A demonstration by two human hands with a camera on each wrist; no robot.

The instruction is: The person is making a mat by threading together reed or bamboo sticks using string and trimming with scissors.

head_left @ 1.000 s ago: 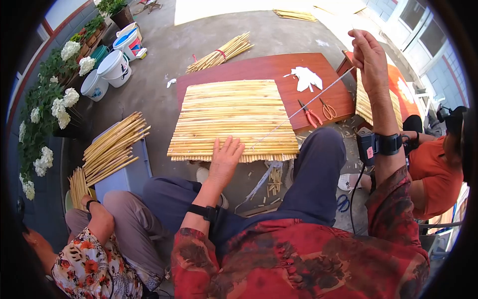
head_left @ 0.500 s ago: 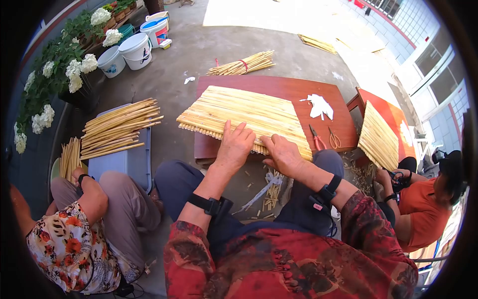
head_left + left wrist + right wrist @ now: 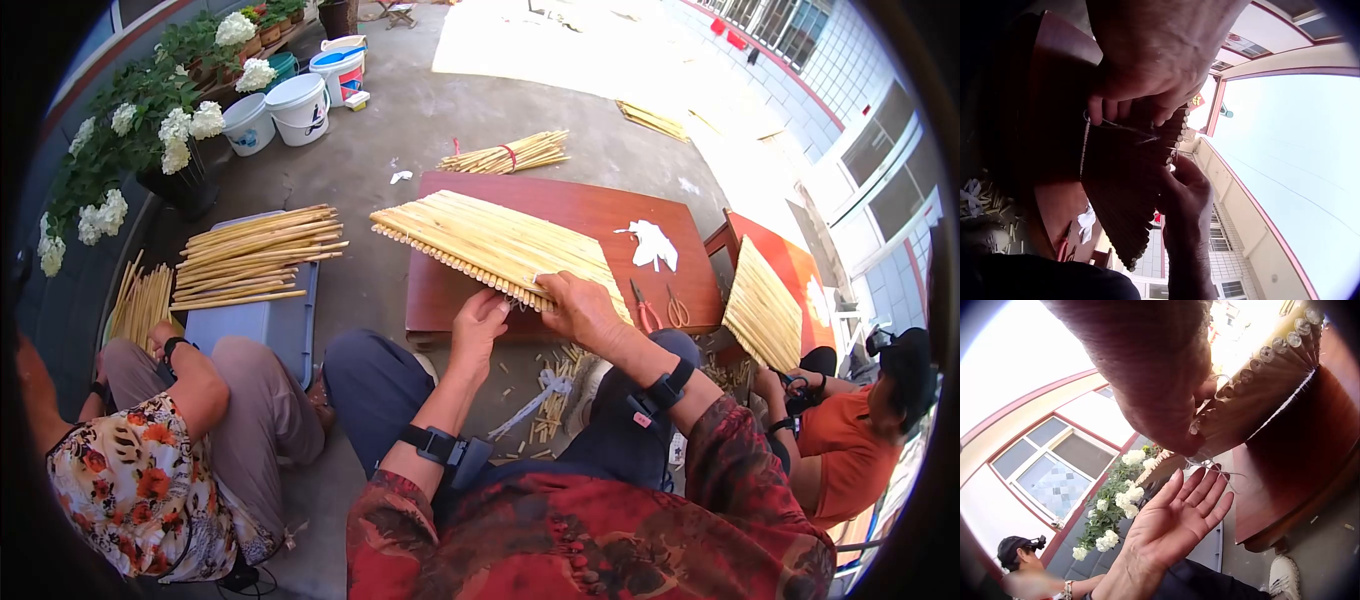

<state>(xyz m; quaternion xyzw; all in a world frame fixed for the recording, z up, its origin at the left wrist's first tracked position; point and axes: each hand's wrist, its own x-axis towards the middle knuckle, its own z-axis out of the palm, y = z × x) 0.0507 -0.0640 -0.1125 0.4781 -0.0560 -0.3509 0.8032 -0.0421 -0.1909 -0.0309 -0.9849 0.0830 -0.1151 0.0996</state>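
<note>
A stiff mat of straw-coloured stalks (image 3: pixel 500 240) is lifted at a slant, its row of cut ends facing me. My right hand (image 3: pixel 585 312) grips its near edge, thumb beneath and fingers on top. Under that edge is my left hand (image 3: pixel 480 325); the right wrist view shows its palm (image 3: pixel 1169 534) turned up with fingers loosely straight. Loose strands of thin thread (image 3: pixel 1216 469) hang from the edge across those fingertips. Along the dark underside runs a line of white thread (image 3: pixel 1084 150), seen in the left wrist view.
Behind the mat stands a red-brown table (image 3: pixel 640 215) with white scraps (image 3: pixel 652 245), red-handled pliers (image 3: pixel 645 308) and scissors (image 3: pixel 678 308). Stalks (image 3: pixel 255 255) lie on a blue box to the left. One person sits at each side; a second mat (image 3: pixel 765 290) leans at right.
The right hand came down from holding a thread up high and took the mat's near edge. The mat was turned and raised. The left hand went from its top to under the edge.
</note>
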